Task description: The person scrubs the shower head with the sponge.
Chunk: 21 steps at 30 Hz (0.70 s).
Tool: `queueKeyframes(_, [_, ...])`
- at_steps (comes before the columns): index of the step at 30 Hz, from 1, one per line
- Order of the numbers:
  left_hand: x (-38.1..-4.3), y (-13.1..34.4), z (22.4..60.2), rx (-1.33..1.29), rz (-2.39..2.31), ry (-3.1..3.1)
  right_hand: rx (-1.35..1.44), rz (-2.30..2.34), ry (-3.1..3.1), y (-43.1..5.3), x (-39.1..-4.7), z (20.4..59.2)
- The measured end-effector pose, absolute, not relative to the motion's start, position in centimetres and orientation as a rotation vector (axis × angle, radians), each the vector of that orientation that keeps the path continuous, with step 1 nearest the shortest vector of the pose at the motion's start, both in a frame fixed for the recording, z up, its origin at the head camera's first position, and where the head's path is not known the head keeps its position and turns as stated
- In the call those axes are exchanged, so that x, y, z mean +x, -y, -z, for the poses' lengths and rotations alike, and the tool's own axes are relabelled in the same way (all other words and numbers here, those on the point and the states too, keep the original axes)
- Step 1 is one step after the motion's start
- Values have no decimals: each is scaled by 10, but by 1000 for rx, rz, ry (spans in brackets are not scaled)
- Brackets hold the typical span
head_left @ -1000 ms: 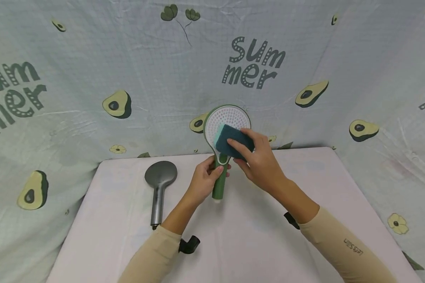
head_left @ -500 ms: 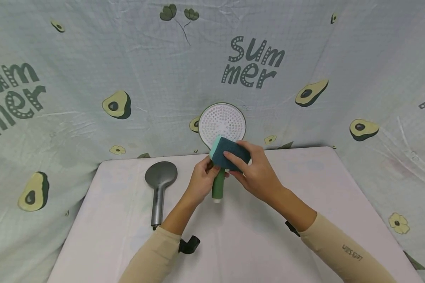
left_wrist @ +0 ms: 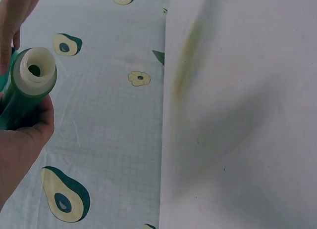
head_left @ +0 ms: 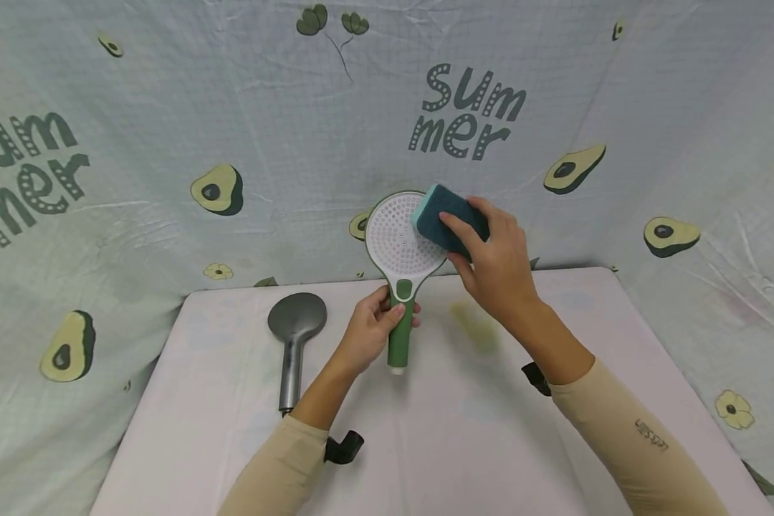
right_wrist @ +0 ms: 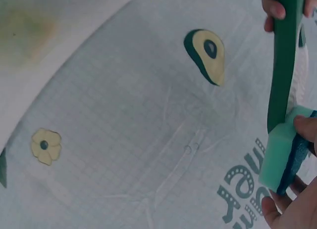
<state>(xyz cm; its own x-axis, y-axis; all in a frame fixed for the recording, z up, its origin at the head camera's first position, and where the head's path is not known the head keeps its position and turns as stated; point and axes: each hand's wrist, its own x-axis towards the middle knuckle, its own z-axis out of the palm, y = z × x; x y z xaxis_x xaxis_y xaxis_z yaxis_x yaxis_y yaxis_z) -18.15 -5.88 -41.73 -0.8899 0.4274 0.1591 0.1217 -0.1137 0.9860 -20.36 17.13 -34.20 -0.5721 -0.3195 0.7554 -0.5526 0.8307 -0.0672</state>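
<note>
My left hand [head_left: 374,322] grips the green handle of a shower head [head_left: 400,236], keeping it upright above the table with its white nozzle face toward me. In the left wrist view the hollow pale end of the handle [left_wrist: 37,66] points at the camera. My right hand [head_left: 499,258] pinches a sponge [head_left: 448,218], teal foam with a dark blue scouring side. Its foam side lies against the upper right of the nozzle face. The right wrist view has the sponge [right_wrist: 280,152] touching the shower head's green rim [right_wrist: 285,70].
A second shower head [head_left: 293,344], dark grey, lies on the pink-white table [head_left: 438,444] left of my left forearm. A patterned cloth [head_left: 284,129] hangs behind the table. Black wrist mounts [head_left: 345,446] stick out by the sleeves.
The sponge went down over the neck of the shower head, then up to the upper right of its face. My left hand kept its grip on the handle.
</note>
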Motion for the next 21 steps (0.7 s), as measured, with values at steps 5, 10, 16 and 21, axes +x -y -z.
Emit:
queueKeyframes(5, [-182, 56, 419, 603, -2105, -1895, 553, -512, 2249, -173, -209, 332])
queueKeyframes(10, [-181, 53, 419, 594, -2114, -1813, 525, -659, 2252, -168, -205, 340])
queueKeyframes(16, [-180, 56, 415, 524, -2193, -1812, 586, -811, 2246, -155, -196, 367])
queueKeyframes(21, [-181, 56, 413, 576, -2206, -1790, 661, -903, 2171, -147, -188, 385])
